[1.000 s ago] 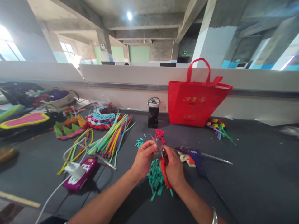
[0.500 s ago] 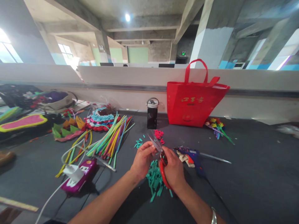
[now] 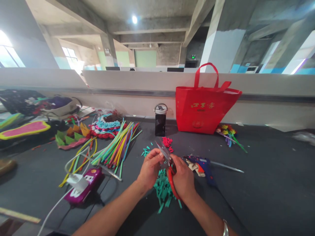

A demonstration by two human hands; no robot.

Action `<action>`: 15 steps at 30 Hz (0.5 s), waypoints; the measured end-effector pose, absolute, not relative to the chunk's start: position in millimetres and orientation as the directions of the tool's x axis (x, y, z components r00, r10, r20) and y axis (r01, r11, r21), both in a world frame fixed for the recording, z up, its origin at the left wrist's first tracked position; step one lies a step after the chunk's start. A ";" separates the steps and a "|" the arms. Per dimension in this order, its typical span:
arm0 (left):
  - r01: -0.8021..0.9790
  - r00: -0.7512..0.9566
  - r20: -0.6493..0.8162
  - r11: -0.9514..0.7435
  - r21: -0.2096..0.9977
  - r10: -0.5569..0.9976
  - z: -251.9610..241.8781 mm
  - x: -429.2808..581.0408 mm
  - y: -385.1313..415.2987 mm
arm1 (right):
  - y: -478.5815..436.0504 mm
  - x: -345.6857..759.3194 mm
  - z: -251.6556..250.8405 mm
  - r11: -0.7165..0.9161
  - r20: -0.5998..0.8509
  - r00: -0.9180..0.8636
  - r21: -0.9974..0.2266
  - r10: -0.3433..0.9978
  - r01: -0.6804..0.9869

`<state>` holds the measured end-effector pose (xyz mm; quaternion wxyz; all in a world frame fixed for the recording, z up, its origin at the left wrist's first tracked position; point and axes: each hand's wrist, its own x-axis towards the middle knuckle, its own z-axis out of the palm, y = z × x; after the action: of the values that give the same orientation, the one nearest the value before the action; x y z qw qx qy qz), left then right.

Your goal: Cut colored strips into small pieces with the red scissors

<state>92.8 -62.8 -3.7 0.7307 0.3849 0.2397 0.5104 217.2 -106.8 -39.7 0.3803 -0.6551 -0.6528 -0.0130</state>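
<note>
My right hand (image 3: 183, 178) is closed round the red handles of a pair of scissors (image 3: 167, 160), whose blades point up and to the left. My left hand (image 3: 150, 168) pinches something small at the blades; I cannot make out what it is. Under both hands lies a heap of short teal pieces (image 3: 163, 190) on the dark table (image 3: 258, 183). A few red pieces (image 3: 168, 142) and loose teal bits (image 3: 146, 151) lie just beyond the hands.
A blue glue gun (image 3: 205, 167) lies right of my hands; a purple one (image 3: 85, 185) with a white cord lies left. Coloured strips (image 3: 118, 146), a black bottle (image 3: 160, 119), a red tote bag (image 3: 205, 105), small craft flowers (image 3: 230, 132) and craft pieces (image 3: 105, 126) stand behind.
The view has shifted slightly. Both hands stay together over the teal heap, with the scissors' blades tilted a little differently.
</note>
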 end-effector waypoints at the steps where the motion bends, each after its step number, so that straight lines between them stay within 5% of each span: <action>1: -0.559 0.364 0.044 0.180 0.810 0.930 -3.9 92.7 -62.4 | -106.8 217.4 -39.4 0.143 0.516 0.144 -0.476 0.844 0.868; 15: -0.560 0.368 0.064 0.166 0.812 0.928 0.4 92.4 -61.8 | -108.6 218.0 -39.8 0.189 0.503 0.130 -0.535 0.855 0.824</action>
<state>92.4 -61.8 0.4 0.7270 0.3941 0.2332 0.5116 218.0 -108.6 -39.8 0.4000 -0.6365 -0.6592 0.0194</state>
